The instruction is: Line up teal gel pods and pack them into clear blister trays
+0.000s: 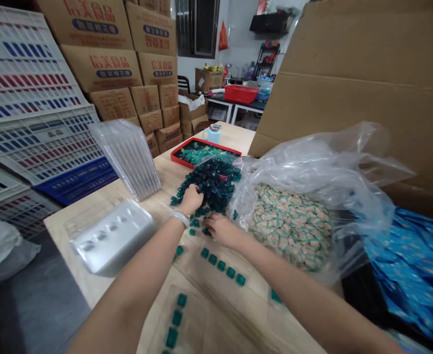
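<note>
A heap of dark green, glossy jelly-like cubes (216, 179) lies on the table. My left hand (192, 198) reaches into its near left side with curled fingers; what they hold, if anything, is hidden. At the heap's front edge, my right hand (219, 228) has its fingers bent together over a few loose cubes (194, 223), and I cannot make out what is between them. Closer to me, a row of green cubes (221, 266) sits in a clear plastic tray. Another clear tray at the bottom holds a second row of cubes (177, 318).
On the left stand stacked clear trays (131, 157) and a silvery tray stack (113, 236). A red-rimmed tray (175, 156) and a light blue mug (213, 133) are behind the heap. To the right, a plastic bag (323, 157) surrounds small wrapped pieces (290, 221), beside blue packaging (415, 275).
</note>
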The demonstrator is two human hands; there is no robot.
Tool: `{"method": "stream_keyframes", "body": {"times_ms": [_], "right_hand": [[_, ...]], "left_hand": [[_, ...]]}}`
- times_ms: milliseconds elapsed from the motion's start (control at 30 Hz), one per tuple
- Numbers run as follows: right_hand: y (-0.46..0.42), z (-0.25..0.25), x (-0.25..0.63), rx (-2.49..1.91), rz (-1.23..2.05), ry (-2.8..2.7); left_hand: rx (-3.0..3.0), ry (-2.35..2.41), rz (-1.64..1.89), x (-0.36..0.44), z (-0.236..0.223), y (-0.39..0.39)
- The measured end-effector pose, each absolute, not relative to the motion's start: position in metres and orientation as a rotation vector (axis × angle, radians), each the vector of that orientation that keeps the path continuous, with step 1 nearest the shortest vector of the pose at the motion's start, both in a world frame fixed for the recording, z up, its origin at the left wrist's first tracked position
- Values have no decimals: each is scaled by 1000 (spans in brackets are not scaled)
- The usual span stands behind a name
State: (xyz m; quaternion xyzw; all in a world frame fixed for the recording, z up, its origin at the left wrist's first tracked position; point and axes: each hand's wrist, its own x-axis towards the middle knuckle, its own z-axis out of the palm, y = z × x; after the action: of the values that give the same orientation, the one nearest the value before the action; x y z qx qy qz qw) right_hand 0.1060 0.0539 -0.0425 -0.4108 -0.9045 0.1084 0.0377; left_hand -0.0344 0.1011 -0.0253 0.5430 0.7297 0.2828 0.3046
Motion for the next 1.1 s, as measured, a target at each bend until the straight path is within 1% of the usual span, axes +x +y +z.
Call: {"method": "stream_keyframes", "body": {"times_ms": [100,167,267,367,433,500,567,733,800,900,1033,1100], "right_hand": [[34,-43,117,-1259,478,-2355],[20,-41,125,-1261,610,-1987],[-8,-40,137,-1223,821,-1684],[-41,-40,149,-1210,1106,-1378],[-61,-39,157,-1163,1334,-1143],[-79,-36,165,-1105,1482,-984],[-95,-33,172,-1101,1481,-928],[-135,-29,178,-1234,1157,-953],[-150,-29,179,-1257,1074,-945],[-172,-31,184,-1269,1041,-1023],[-201,-35,203,-1367,958,-1321],[-213,-38,215,-1415,952,-1302]], "left_hand": [[1315,1738,799,-25,-21,76],[1198,1482,884,-13,-21,47],[967,1111,1068,9,-26,0],[931,1095,1152,31,-34,-38],[905,1101,1151,44,-37,-55],[816,1045,1124,55,-37,-70],[711,971,1081,64,-34,-83],[580,875,1019,82,-21,-116],[563,825,970,85,-18,-129],[526,786,865,87,-21,-147],[323,728,709,92,-32,-169],[298,690,634,99,-36,-176]]}}
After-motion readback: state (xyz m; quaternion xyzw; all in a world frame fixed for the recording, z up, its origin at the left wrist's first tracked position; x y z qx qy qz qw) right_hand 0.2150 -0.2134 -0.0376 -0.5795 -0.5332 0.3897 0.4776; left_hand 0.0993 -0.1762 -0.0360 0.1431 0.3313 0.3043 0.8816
